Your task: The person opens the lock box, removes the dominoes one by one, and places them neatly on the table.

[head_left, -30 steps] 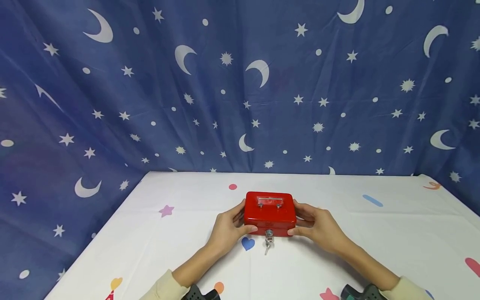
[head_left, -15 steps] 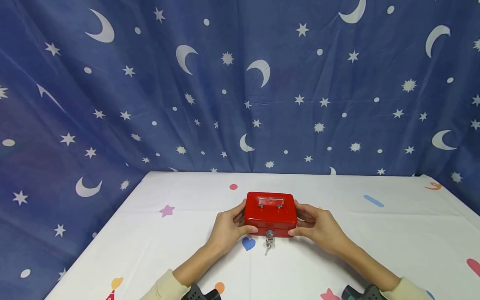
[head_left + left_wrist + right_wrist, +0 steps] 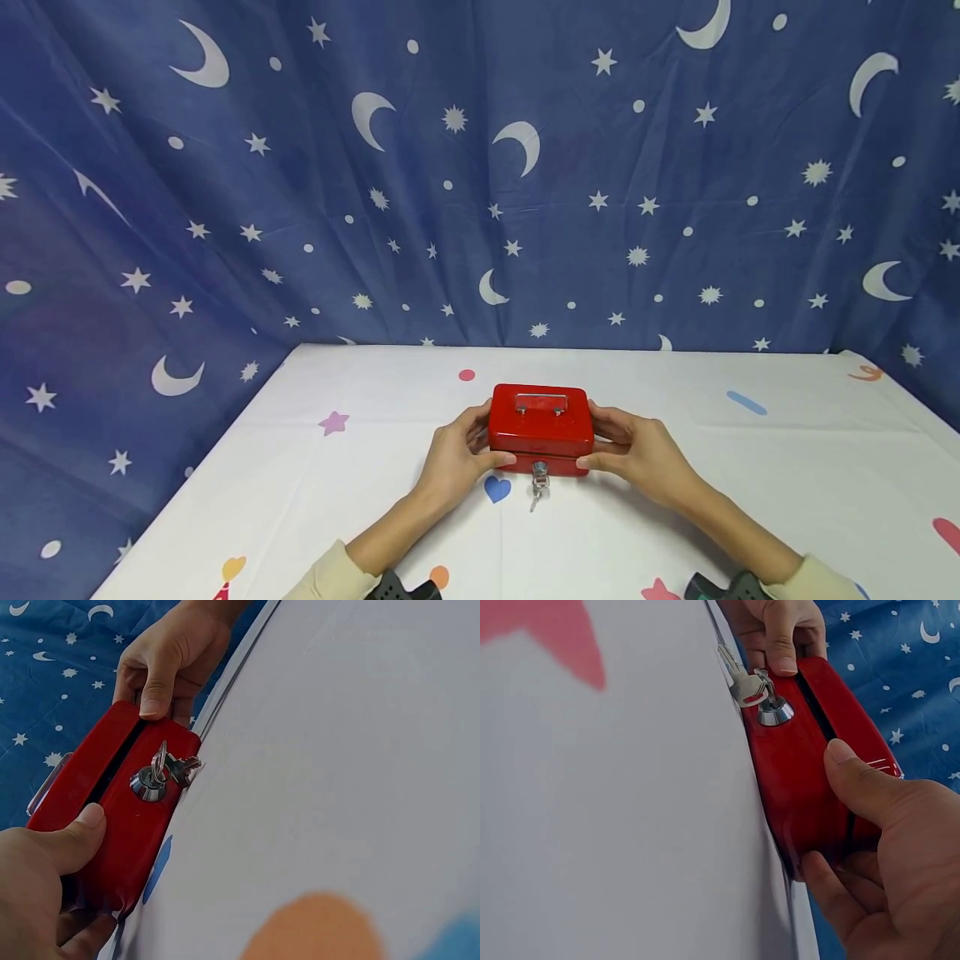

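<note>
A small red metal cash box [image 3: 542,423] sits on the white cloth, a wire handle [image 3: 542,397] on its lid. Between lid and base a narrow dark gap [image 3: 120,761] runs along the front. Keys [image 3: 748,684] on a ring hang from the silver front lock [image 3: 148,784]. My left hand [image 3: 457,450] holds the box's left end, thumb at the lid's front edge and fingers along the side. Likewise, my right hand [image 3: 637,454] grips the right end, its thumb near the gap. In both wrist views some fingertips are hidden behind the box.
The table's white cloth [image 3: 375,483] bears printed shapes, among them a blue heart near the box. Behind and to the left hangs a blue curtain [image 3: 420,208] with moons and stars. Dark wrist devices [image 3: 723,585] show at the bottom edge.
The lid has risen slightly at the front, with a thin gap now showing above the base. Both hands keep nearly the same place on the box.
</note>
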Available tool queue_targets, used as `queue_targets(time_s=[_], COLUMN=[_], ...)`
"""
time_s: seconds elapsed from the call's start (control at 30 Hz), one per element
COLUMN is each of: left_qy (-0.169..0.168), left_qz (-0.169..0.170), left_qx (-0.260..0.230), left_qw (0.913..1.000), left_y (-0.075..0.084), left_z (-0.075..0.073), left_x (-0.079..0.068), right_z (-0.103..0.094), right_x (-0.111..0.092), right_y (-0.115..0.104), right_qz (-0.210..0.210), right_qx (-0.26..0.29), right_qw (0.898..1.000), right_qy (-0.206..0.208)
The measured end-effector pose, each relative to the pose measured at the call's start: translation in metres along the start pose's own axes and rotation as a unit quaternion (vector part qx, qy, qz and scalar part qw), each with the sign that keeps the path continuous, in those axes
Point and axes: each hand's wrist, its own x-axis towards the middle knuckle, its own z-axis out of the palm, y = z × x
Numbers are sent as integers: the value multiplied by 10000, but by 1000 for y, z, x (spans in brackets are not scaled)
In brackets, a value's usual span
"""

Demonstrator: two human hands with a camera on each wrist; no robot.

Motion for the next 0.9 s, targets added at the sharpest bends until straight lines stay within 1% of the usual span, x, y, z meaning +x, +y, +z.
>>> queue_targets(time_s=[0.13, 0.2, 0.37, 0.47, 0.53, 0.7, 0.8, 0.9], left_qy=[147, 235, 424, 577, 721, 1093, 1224, 1276], left_qz=[10, 41, 243, 384, 400, 425, 562, 706], left_qx=[-261, -396, -580, -678, -743, -792, -874, -939], left_qw=[9996, 9989, 9971, 9953, 9938, 9899, 9870, 9848], left_y=[3, 7, 28, 36, 31, 11, 7, 6], left_z=[0, -1, -5, -7, -6, -2, -2, -3], left_x=[-1, -1, -4, -5, -4, 1, 2, 2], right_z=[-2, -3, -3, -2, -1, 0, 1, 1], right_x=[-1, 0, 0, 0, 0, 0, 0, 0], right_y=[-3, -5, -8, -11, -12, -15, -17, -19], right_qz=[-22, -50, -92, -76, -73, -65, -79, -90], right_qx=[-72, -151, -693, -966, -1070, -1229, -1284, -1297], right_qw=[10000, 9998, 9966, 9929, 9908, 9859, 9825, 9807], right_qy=[16, 77, 443, 688, 829, 1133, 1345, 1461])
